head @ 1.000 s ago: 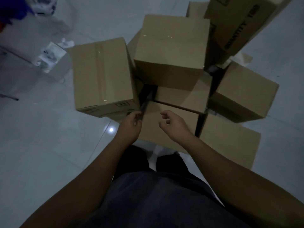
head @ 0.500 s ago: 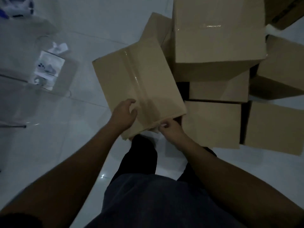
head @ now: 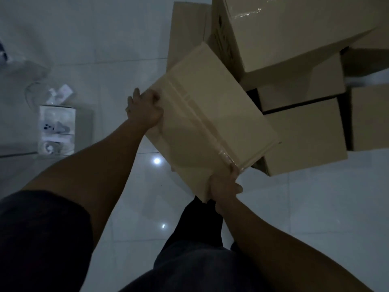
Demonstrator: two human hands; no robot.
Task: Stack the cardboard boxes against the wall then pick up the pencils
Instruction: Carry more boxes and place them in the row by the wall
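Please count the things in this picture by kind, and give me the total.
Cardboard boxes: 7 (the right edge is dim, so more may be hidden there)
White pack: 1
Small white item, unclear: 1
Total: 9

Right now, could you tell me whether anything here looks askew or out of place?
Yes: the large taped box sits skewed on top, overhanging the boxes beneath. A small white carton lies apart on the floor at left.
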